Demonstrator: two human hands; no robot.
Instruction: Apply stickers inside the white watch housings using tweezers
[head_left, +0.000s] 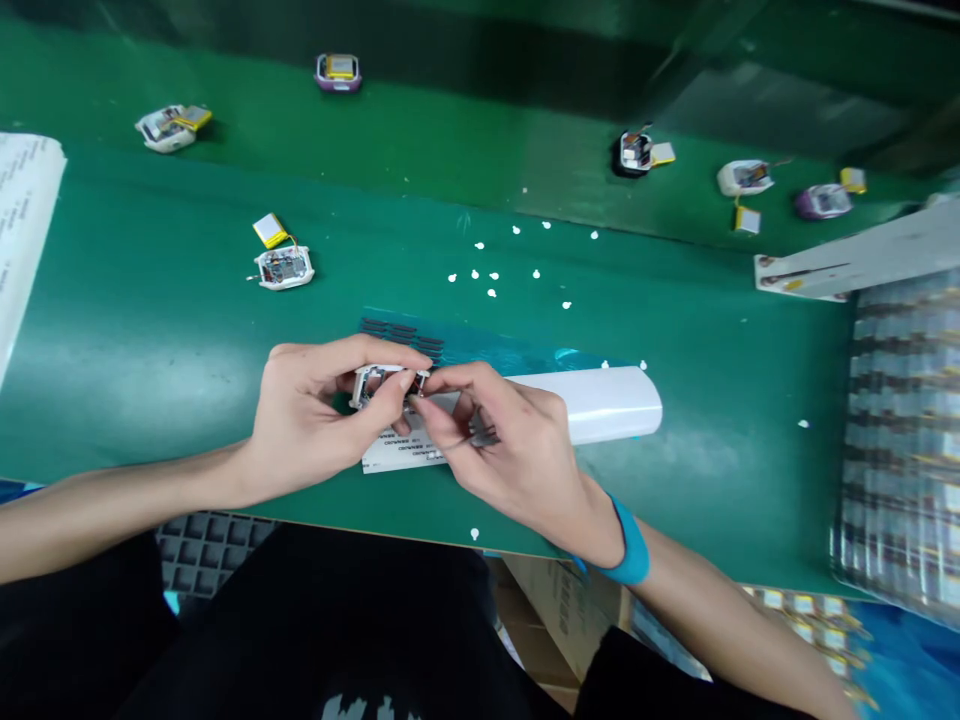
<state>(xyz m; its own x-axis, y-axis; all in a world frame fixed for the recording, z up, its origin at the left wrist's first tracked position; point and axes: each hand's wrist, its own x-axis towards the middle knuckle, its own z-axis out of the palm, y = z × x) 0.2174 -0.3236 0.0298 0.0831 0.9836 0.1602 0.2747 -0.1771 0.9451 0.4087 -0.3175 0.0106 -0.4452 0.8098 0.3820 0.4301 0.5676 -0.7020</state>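
White plastic, thin-walled and open on top, is what both hands are working on: a small device shell [382,385] is sitting between them just above the green work mat [150,340], over a white label sheet [397,455] that is lying on the mat's near edge. The left hand [315,420] is cradling the shell from its left side, its fingers curled close around the frame and its thumb pressing across the front. The right hand [510,450] is coming in from the right with thumb and forefinger pinched narrow at the shell's right edge, on something too small to make out. The shell is looking very light and fairly stiff along its rim, but the exposed electronics inside are probably delicate, so the outer frame and corners seem the safe places to grip, with pressure kept off the open middle. Smooth moulded plastic like this may be slipping a little under bare fingertips, which would favour a two-sided hold such as the one shown. A white curled backing strip [600,400] is lying just beside the right hand, and a blue film with dark pads [450,345] is lying behind the hands. Another open shell with a yellow battery [281,262] is resting further back on the left, well apart, and more units are sitting on the green belt [450,150] beyond.
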